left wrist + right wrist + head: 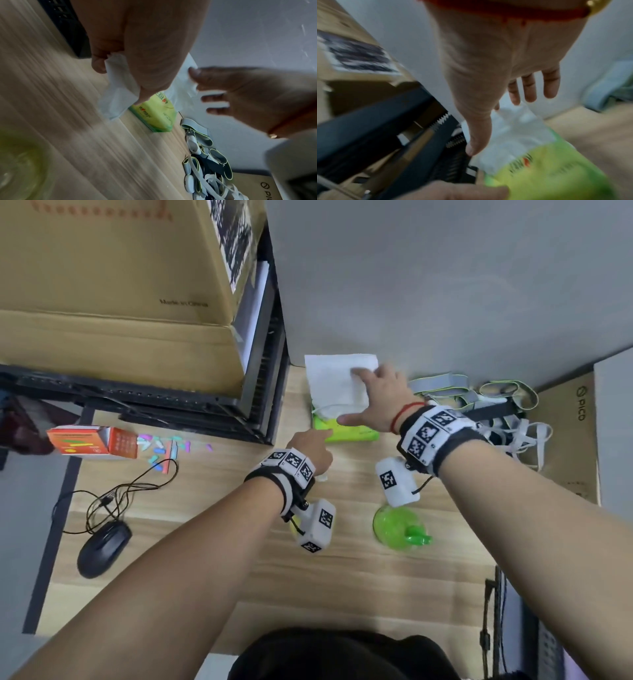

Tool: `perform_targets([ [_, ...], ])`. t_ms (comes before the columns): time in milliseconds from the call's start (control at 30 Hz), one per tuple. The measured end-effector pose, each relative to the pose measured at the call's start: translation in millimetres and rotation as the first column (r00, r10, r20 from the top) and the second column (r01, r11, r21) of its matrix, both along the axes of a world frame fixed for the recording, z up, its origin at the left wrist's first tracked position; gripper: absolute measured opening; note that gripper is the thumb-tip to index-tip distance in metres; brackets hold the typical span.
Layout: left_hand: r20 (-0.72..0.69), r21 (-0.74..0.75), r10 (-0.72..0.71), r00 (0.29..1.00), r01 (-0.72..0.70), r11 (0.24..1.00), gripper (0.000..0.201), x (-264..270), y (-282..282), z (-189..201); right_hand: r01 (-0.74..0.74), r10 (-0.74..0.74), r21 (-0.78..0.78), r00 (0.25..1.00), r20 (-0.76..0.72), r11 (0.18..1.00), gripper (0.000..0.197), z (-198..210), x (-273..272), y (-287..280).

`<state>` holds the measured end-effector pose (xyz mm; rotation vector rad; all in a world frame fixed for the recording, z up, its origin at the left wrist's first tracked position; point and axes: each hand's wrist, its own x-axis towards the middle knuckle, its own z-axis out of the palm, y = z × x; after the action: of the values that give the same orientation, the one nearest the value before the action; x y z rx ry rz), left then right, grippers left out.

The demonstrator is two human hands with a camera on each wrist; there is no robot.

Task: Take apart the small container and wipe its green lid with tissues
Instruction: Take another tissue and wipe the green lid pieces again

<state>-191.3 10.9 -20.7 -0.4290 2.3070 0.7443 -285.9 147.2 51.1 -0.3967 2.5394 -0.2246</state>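
Pinching a crumpled tissue (pixel 118 93), the left hand (pixel 310 448) also presses a fingertip on the near edge of the green tissue pack (pixel 346 431). Fingers spread, the right hand (pixel 380 395) touches the white sheet (pixel 337 381) standing out of that pack at the far side. Near right on the wooden desk (pixel 205 559) sits the green lid (pixel 399 527). Readable print: "PICO" on a flat carton (pixel 570 433) (far right), "Made in China" on the cardboard box (pixel 113 285).

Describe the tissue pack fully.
The tissue pack is a soft, flat, yellow-green plastic packet with small print and a red mark, lying on the wooden desk by the grey wall. A white tissue stands up from its opening. The right hand reaches over it, touching the tissue; the left hand presses its near edge.
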Motion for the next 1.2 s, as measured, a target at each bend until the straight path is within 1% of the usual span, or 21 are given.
perform_targets([
  [67,0.007,-0.013,-0.012,1.000,0.012,1.000,0.060,4.1,1.3,1.0,0.090,-0.093,0.114,0.995,0.026,0.989,0.099,-18.7,3.6,5.0],
  [167,0.012,-0.021,-0.034,0.999,0.035,0.999,0.061,10.0,2.2,3.3,0.338,-0.330,-0.038,0.934,0.133,0.940,0.093,-31.7,-1.6,8.2],
  [233,0.026,-0.030,-0.052,0.998,0.052,0.998,0.062,12.4,2.1,5.1,0.454,-0.391,-0.181,0.871,0.299,0.873,0.073,-32.9,-5.7,9.9],
  [300,0.048,-0.036,-0.085,0.995,0.087,0.996,0.063,13.6,2.2,7.5,0.537,-0.421,-0.334,0.832,0.360,0.775,0.030,-33.0,-6.4,10.5],
  [333,0.060,-0.038,-0.105,0.993,0.108,0.993,0.063,13.5,2.8,8.6,0.534,-0.421,-0.398,0.841,0.340,0.746,0.019,-31.5,-6.0,10.2],
  [433,0.071,-0.055,-0.145,0.987,0.149,0.987,0.065,12.7,4.8,12.0,0.507,-0.402,-0.528,0.862,0.309,0.681,0.035,-27.4,-7.3,8.3],
  [533,0.082,-0.059,-0.185,0.979,0.190,0.980,0.067,10.0,6.9,14.8,0.472,-0.384,-0.720,0.873,0.301,0.509,0.035,-11.9,-6.7,6.3],
  [600,0.073,-0.055,-0.185,0.980,0.189,0.980,0.067,10.4,9.2,17.4,0.445,-0.373,-0.773,0.882,0.289,0.452,0.032,-5.0,-6.8,7.4],
  [667,0.045,-0.032,-0.106,0.993,0.108,0.994,0.060,11.1,11.1,20.3,0.425,-0.328,-0.766,0.898,0.292,0.482,0.027,1.7,-3.1,12.8],
  [767,-0.096,0.140,0.204,0.974,-0.190,0.972,0.036,6.1,16.2,31.1,0.423,-0.267,-0.787,0.904,0.333,0.449,0.010,18.0,5.9,23.9],
  [800,-0.110,0.245,0.333,0.936,-0.299,0.922,0.030,2.7,18.5,34.3,0.441,-0.260,-0.787,0.896,0.359,0.432,0.008,22.8,10.4,28.5],
  [833,-0.086,0.388,0.462,0.883,-0.397,0.832,0.027,-0.3,19.8,40.1,0.462,-0.260,-0.776,0.886,0.384,0.429,0.008,26.8,16.0,33.5],
  [867,0.034,0.558,0.601,0.799,-0.514,0.652,0.026,-2.9,21.3,44.8,0.485,-0.257,-0.759,0.874,0.411,0.434,0.012,29.2,23.1,38.2],
  [900,0.255,0.698,0.679,0.689,-0.617,0.364,0.030,-4.7,23.7,50.8,0.502,-0.248,-0.733,0.865,0.437,0.459,0.017,30.1,31.1,42.9],
  [933,0.461,0.744,0.656,0.597,-0.664,0.081,0.044,-5.6,26.0,55.7,0.513,-0.236,-0.701,0.856,0.459,0.495,0.020,29.7,39.9,47.7],
  [967,0.571,0.734,0.587,0.573,-0.677,-0.054,0.062,-6.4,27.9,57.3,0.513,-0.220,-0.668,0.851,0.477,0.539,0.022,30.1,49.1,51.8],
  [1000,0.590,0.744,0.517,0.620,-0.666,-0.050,0.076,-4.6,32.8,60.2,0.503,-0.198,-0.642,0.850,0.488,0.579,0.024,31.6,59.0,54.6],
  [1033,0.544,0.773,0.485,0.685,-0.633,0.027,0.076,-1.2,40.1,65.7,0.483,-0.179,-0.620,0.855,0.487,0.619,0.023,32.6,67.1,56.1],
  [1067,0.471,0.791,0.475,0.743,-0.594,0.144,0.060,2.6,47.0,68.4,0.464,-0.172,-0.603,0.862,0.478,0.649,0.022,32.6,74.1,57.4],
  [1133,0.380,0.757,0.549,0.745,-0.591,0.278,0.024,12.4,60.4,70.7,0.450,-0.196,-0.562,0.869,0.454,0.694,0.021,31.2,86.6,62.0],
  [1200,0.332,0.713,0.640,0.693,-0.628,0.310,0.025,24.5,65.8,66.0,0.438,-0.231,-0.506,0.877,0.421,0.743,0.021,27.6,96.1,70.7],
])
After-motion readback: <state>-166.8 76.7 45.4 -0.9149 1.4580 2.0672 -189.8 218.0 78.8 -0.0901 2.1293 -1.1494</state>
